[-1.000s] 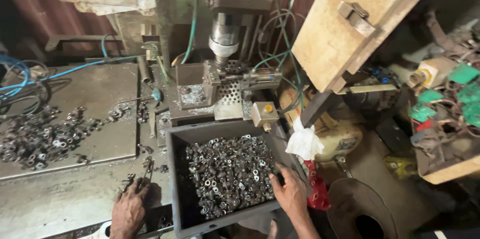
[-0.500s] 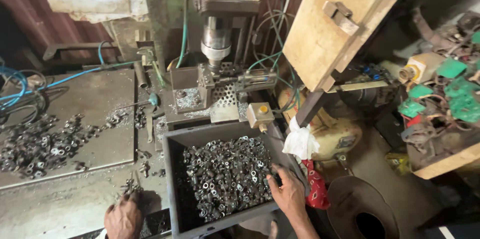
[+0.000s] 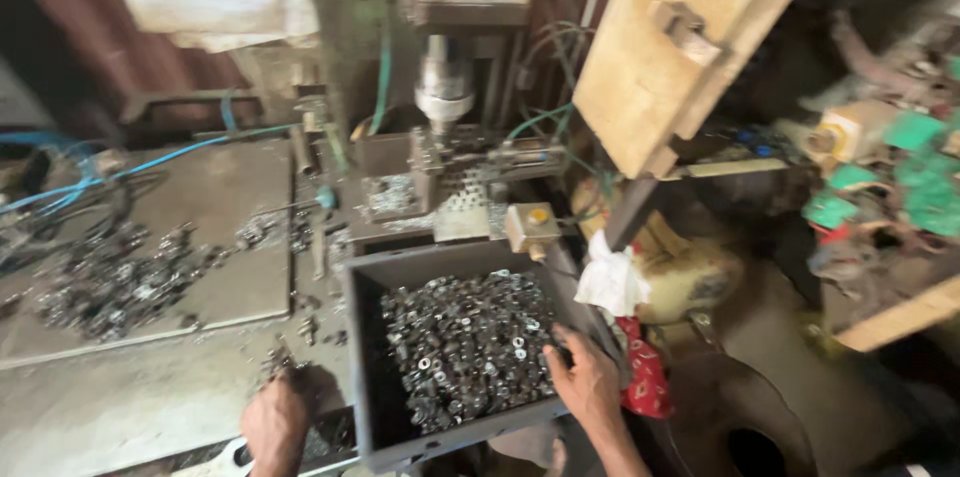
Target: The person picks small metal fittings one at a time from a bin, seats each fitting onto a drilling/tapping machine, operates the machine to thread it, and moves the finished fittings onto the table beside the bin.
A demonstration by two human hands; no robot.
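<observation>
A dark plastic crate [image 3: 362, 357] full of small metal nuts [image 3: 460, 352] sits in front of a press machine [image 3: 445, 87]. My right hand [image 3: 588, 385] grips the crate's right rim, fingers curled over the edge. My left hand [image 3: 275, 422] rests on the metal table just left of the crate, beside a few loose nuts [image 3: 285, 362]; whether it holds anything is hidden by blur.
A steel plate [image 3: 210, 227] on the left carries a pile of nuts [image 3: 110, 282] and blue hoses [image 3: 150, 165]. A wooden board [image 3: 680, 47] leans at upper right. A white rag [image 3: 610, 282], a red cloth [image 3: 645, 377] and cluttered parts [image 3: 890, 187] lie to the right.
The view has shifted slightly. My left hand slid down and a little right along the table near the crate; my right hand stays on the crate's right rim.
</observation>
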